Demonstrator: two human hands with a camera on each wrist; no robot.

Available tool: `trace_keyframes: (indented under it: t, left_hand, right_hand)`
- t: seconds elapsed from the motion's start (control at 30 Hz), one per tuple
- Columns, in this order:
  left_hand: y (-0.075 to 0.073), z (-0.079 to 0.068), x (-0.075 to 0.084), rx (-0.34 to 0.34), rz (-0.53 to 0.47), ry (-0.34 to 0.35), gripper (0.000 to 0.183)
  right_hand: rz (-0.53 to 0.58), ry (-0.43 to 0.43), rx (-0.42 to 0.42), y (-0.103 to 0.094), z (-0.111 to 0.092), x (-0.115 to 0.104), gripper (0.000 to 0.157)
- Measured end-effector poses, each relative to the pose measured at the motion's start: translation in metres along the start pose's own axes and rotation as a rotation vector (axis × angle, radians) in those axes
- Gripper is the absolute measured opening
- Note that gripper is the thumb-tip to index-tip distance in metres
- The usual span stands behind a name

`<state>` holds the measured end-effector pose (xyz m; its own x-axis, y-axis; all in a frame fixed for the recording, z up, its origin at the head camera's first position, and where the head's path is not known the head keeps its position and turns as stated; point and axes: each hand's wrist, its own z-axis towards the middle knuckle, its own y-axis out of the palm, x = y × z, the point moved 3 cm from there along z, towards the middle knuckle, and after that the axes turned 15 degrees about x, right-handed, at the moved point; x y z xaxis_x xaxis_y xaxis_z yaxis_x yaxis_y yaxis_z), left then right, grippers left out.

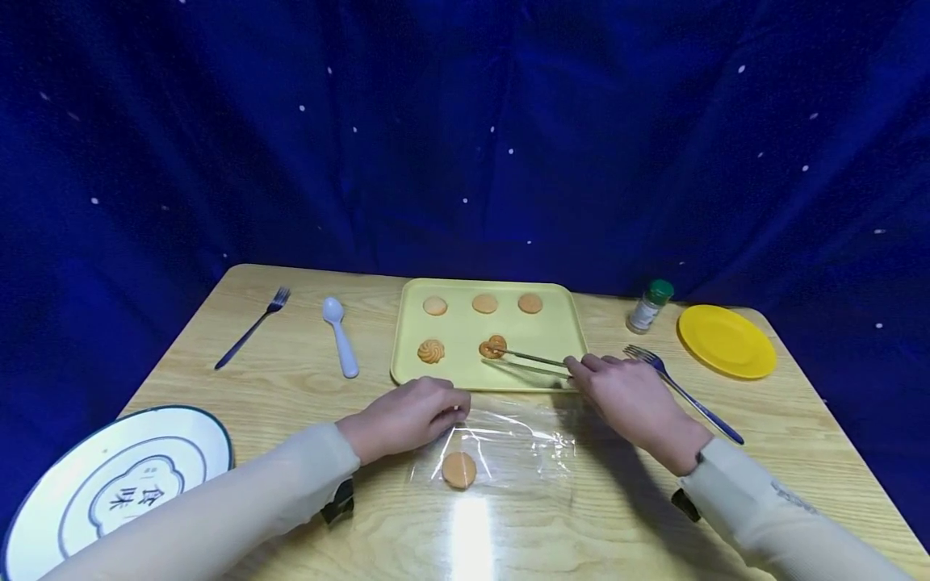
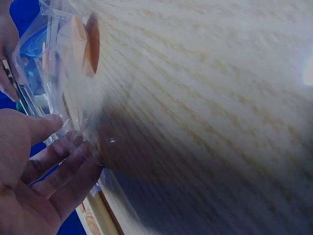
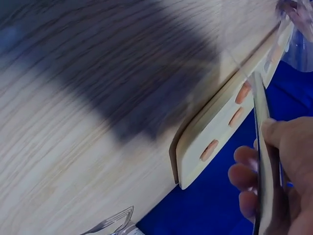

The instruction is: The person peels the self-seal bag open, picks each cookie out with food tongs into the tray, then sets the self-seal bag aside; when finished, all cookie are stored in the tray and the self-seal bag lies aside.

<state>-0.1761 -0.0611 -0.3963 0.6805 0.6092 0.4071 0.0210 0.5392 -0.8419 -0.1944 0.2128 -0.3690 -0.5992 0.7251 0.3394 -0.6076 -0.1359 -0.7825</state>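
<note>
In the head view my left hand pinches the mouth of a clear plastic bag with its thumb and fingertips. Inside the bag lies a round cookie. My right hand grips metal tongs, whose tips reach over the pale yellow tray to a pretzel-shaped cookie. Beside that is a swirled cookie, and 3 round cookies line the tray's back. The left wrist view shows the fingers curled at the plastic; the right wrist view shows the tongs within the fingers.
Left of the tray lie a fork and a pale spoon, with a large white plate nearer. To the right are another fork, a green-capped shaker and a yellow plate. A blue curtain hangs behind.
</note>
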Motion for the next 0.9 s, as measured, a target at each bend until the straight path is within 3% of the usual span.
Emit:
trace_keyframes:
  t: [0.17, 0.47, 0.63, 0.77, 0.9]
  left_hand:
    - [-0.001, 0.001, 0.0, 0.002, -0.004, -0.007, 0.017]
    - [-0.002, 0.002, 0.0, -0.006, 0.011, -0.01, 0.016]
    - [-0.004, 0.001, -0.001, -0.001, 0.033, -0.019, 0.015]
    - [-0.003, 0.0, 0.0, 0.005, 0.042, -0.012, 0.015]
    - [-0.001, 0.0, 0.001, 0.015, 0.044, 0.006, 0.014]
  right_hand:
    - [0.107, 0.031, -0.015, -0.005, 0.002, 0.007, 0.026]
    - [0.641, 0.353, -0.027, -0.051, -0.008, 0.06, 0.023]
    - [0.815, 0.442, -0.163, -0.073, -0.033, 0.084, 0.015]
    - [1.034, 0.408, -0.328, -0.077, -0.067, 0.096, 0.02]
    - [1.268, 0.366, -0.459, -0.072, -0.096, 0.091, 0.028]
